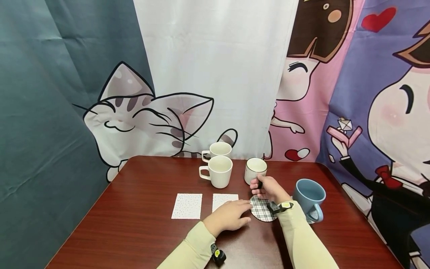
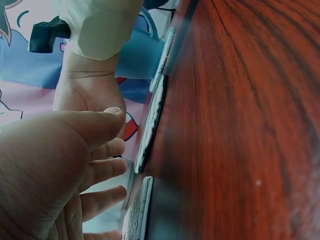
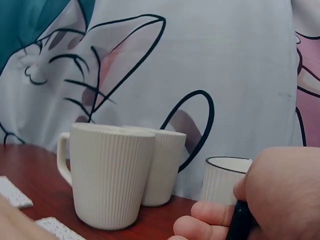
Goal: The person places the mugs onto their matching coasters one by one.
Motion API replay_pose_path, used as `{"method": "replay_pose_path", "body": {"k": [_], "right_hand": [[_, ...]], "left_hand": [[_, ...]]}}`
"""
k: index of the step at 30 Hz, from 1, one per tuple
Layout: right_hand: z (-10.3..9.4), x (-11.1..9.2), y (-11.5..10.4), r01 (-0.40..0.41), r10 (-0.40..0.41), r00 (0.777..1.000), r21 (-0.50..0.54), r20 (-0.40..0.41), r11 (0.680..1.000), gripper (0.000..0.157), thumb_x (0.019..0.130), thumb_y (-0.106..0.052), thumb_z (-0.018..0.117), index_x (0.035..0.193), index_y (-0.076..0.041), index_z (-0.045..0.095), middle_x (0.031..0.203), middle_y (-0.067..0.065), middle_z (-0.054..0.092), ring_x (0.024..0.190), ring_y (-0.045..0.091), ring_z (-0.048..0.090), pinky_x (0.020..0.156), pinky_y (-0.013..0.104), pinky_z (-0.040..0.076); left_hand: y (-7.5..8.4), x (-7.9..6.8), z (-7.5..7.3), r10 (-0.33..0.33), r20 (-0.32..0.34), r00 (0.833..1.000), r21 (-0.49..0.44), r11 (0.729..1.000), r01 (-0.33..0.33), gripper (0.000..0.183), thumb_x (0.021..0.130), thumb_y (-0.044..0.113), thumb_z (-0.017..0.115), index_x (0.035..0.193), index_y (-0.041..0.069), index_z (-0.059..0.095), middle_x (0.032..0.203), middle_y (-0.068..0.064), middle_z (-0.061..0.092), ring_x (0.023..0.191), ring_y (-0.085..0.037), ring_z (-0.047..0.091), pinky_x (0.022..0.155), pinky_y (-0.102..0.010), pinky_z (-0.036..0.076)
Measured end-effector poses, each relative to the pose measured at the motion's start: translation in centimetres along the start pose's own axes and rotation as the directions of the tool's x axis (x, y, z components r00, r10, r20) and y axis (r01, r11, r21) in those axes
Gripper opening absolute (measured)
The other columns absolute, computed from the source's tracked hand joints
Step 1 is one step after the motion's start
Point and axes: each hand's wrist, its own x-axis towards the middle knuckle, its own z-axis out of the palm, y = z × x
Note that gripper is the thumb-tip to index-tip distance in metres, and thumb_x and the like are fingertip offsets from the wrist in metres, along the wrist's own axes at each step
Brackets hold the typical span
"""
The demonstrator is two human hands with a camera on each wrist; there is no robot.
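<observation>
My right hand (image 1: 268, 188) grips the black handle (image 3: 240, 222) of a white ribbed mug (image 1: 251, 172) with a dark rim. This mug is just beyond a round plaid coaster (image 1: 259, 210), and the right wrist hangs over that coaster. My left hand (image 1: 230, 216) reaches over a speckled white square coaster (image 1: 224, 199), partly hiding it. Its fingers are extended, with the tips by the left edge of the round coaster. In the left wrist view the left palm (image 2: 40, 150) faces sideways, holding nothing.
Two white ribbed mugs (image 1: 220, 173) stand one behind the other at the back, handles to the left. Another square coaster (image 1: 187, 206) lies at the left. At the right, a blue mug (image 1: 307, 198) sits on a coaster. A printed curtain (image 1: 208, 67) hangs behind the table.
</observation>
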Motion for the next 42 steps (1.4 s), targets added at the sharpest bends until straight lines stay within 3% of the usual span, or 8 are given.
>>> {"method": "replay_pose_path", "body": {"k": [4,13,20,26,42], "right_hand": [[-0.3,0.0,-0.1,0.013,-0.015,0.999,0.035,0.049,0.999,0.043,0.101,-0.032,0.03,0.102,0.003,0.055,0.078,0.004,0.062,0.067,0.015,0.062,0.057,0.028,0.048],[-0.8,-0.3,0.4,0.074,-0.076,0.997,0.058,0.033,0.996,0.036,0.1,-0.034,0.033,0.087,-0.007,0.053,0.075,0.002,0.057,0.073,0.018,0.065,0.054,0.026,0.048],[-0.5,-1.2,-0.3,0.129,-0.135,0.988,0.086,0.069,0.988,0.035,0.1,-0.032,0.034,0.082,-0.007,0.051,0.072,0.002,0.055,0.085,0.027,0.066,0.058,0.029,0.051],[0.0,-2.7,-1.8,0.164,-0.168,0.985,0.086,0.038,0.983,0.035,0.099,-0.033,0.038,0.081,-0.006,0.052,0.07,0.004,0.055,0.087,0.03,0.065,0.057,0.032,0.051],[0.4,-8.2,-3.3,0.201,-0.207,0.976,0.082,0.075,0.976,0.035,0.1,-0.03,0.036,0.079,-0.006,0.052,0.069,0.004,0.055,0.089,0.032,0.065,0.059,0.033,0.053]], "left_hand": [[0.0,0.0,0.0,0.011,0.001,1.0,-0.004,1.0,-0.011,0.045,0.09,0.038,0.054,0.128,0.015,0.053,0.133,0.001,0.049,0.123,-0.009,0.042,0.094,-0.035,0.039],[0.2,0.1,0.2,0.051,-0.009,0.999,0.002,0.999,-0.051,0.046,0.09,0.038,0.054,0.129,0.015,0.053,0.133,-0.001,0.049,0.123,-0.01,0.042,0.097,-0.031,0.037],[0.4,-0.1,0.4,0.061,0.059,0.996,0.002,0.998,-0.061,0.05,0.091,0.044,0.051,0.136,0.024,0.047,0.139,0.0,0.042,0.126,-0.022,0.039,0.097,-0.046,0.036],[0.4,-0.2,0.6,0.046,0.1,0.994,0.026,0.998,-0.049,0.049,0.09,0.048,0.05,0.135,0.029,0.048,0.141,0.004,0.04,0.128,-0.028,0.036,0.098,-0.048,0.032],[0.0,-0.1,1.2,0.013,0.088,0.996,0.028,0.999,-0.016,0.049,0.09,0.045,0.051,0.135,0.028,0.047,0.144,0.003,0.036,0.131,-0.027,0.031,0.101,-0.051,0.028]]}}
